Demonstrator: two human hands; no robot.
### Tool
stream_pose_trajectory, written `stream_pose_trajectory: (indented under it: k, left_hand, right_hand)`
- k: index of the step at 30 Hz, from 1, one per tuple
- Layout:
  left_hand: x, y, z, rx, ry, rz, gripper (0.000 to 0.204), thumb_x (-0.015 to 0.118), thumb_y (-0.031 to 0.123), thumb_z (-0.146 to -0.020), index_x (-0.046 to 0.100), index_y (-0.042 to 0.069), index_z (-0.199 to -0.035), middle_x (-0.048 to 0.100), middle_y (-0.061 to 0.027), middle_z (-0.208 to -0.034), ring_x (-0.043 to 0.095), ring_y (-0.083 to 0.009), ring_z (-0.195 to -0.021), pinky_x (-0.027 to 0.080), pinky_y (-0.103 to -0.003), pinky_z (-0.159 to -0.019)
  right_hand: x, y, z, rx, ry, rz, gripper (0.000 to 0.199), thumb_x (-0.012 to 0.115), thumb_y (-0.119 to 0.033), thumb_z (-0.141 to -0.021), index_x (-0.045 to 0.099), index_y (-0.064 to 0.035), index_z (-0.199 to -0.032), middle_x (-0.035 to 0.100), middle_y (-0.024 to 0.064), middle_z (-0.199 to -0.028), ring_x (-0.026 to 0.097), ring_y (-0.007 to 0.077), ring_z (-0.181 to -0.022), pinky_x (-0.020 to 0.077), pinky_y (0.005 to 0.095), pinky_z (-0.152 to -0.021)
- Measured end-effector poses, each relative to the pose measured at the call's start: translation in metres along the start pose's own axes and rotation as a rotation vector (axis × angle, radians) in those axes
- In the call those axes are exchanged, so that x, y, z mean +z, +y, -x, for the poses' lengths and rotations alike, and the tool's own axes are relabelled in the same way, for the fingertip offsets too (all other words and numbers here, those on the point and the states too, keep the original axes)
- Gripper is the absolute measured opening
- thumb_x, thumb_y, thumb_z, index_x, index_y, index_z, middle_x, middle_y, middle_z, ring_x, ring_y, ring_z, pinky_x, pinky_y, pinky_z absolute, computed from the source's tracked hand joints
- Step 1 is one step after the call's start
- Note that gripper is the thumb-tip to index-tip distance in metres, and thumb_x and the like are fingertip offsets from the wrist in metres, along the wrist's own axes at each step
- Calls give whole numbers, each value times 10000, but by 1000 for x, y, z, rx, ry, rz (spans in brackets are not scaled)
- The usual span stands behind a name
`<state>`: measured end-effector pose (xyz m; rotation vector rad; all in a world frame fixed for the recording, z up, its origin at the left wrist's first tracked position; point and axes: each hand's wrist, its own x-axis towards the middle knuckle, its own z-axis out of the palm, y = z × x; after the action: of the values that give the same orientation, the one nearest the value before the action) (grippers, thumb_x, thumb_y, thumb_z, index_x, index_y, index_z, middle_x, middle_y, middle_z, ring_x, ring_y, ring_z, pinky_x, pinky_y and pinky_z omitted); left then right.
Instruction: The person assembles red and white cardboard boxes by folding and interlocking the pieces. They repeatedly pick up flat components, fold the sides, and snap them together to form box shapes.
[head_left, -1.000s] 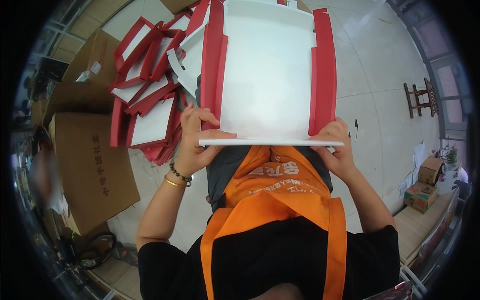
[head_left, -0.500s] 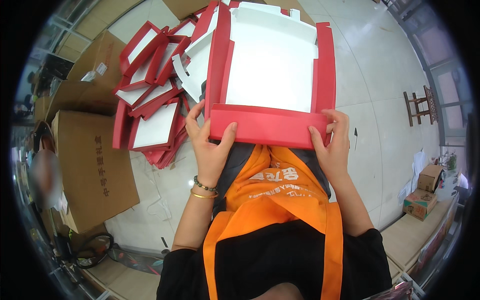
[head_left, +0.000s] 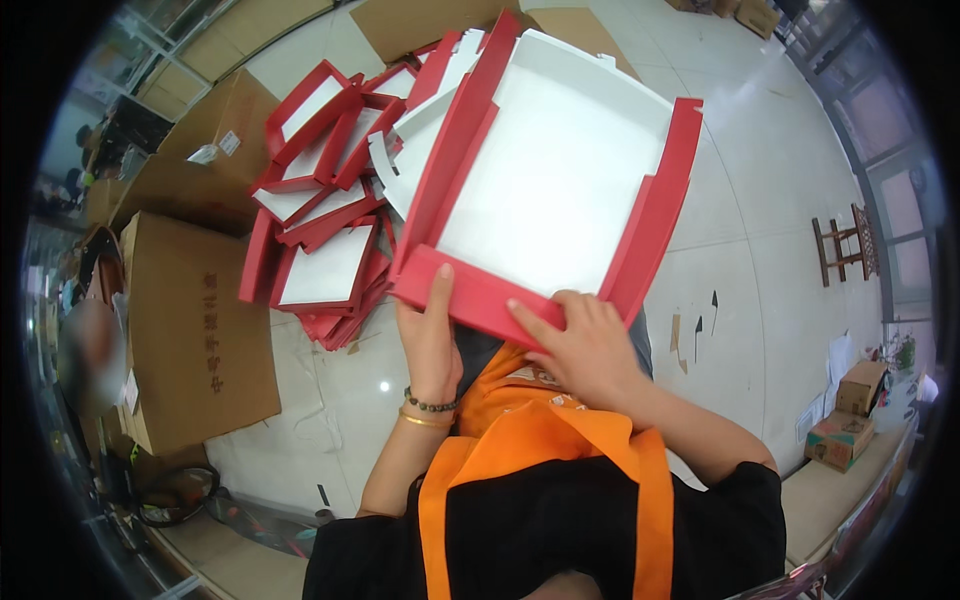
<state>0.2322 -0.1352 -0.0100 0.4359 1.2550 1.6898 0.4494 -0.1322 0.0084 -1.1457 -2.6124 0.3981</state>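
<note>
A partly folded red cardboard box with a white inside [head_left: 560, 170] is held tilted above my lap. Its two long side walls and the near wall stand up; the far edge shows white flaps. My left hand [head_left: 432, 335] grips the near left corner, thumb on the near wall and fingers hidden beneath. My right hand [head_left: 585, 345] lies along the near wall towards its right end, with its fingers closed over the edge. White slotted flaps of another red-and-white box piece [head_left: 415, 150] show beyond the left wall.
Several folded red boxes with white insides [head_left: 325, 265] are piled on the floor to the left. Large brown cartons [head_left: 200, 330] stand beyond the pile. At the right are a small wooden stool [head_left: 842, 245] and small cartons [head_left: 842, 435] on a ledge.
The box has turned clockwise and come nearer to me. My right hand has moved from the near right corner inward along the near wall. My left hand's thumb now lies over the wall.
</note>
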Motion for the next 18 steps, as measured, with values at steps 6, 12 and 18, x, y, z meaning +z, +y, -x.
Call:
stream_pose_trajectory:
  k: [6, 12, 18]
  left_hand:
    - [-6, 2, 3, -11, -41, -127, 127, 650, 47, -1037, 604, 21, -1152, 648, -20, -1049, 615, -104, -929, 520, -278, -811]
    - [10, 48, -24, 38, -48, -92, 235, 688, 193, -1068, 645, 29, -1230, 656, -1, -1059, 585, -90, -961, 497, -289, -840]
    - [10, 76, -53, 96, -111, -298, 276, 663, 224, -1081, 661, 19, -1265, 663, 2, -1053, 571, -89, -937, 489, -269, -839]
  right_hand:
    - [34, -47, -41, -73, 193, -198, 757, 770, -173, -880, 504, 7, -1565, 555, 206, -1260, 569, 380, -1107, 521, 495, -935]
    - [26, -63, -70, -40, 58, -240, 740, 723, -119, -867, 486, 87, -1537, 550, 210, -1170, 641, 376, -977, 610, 456, -788]
    - [-23, -51, -91, -244, 207, -262, 693, 794, -191, -903, 556, -15, -1530, 577, 204, -1365, 665, 404, -1158, 614, 459, -880]
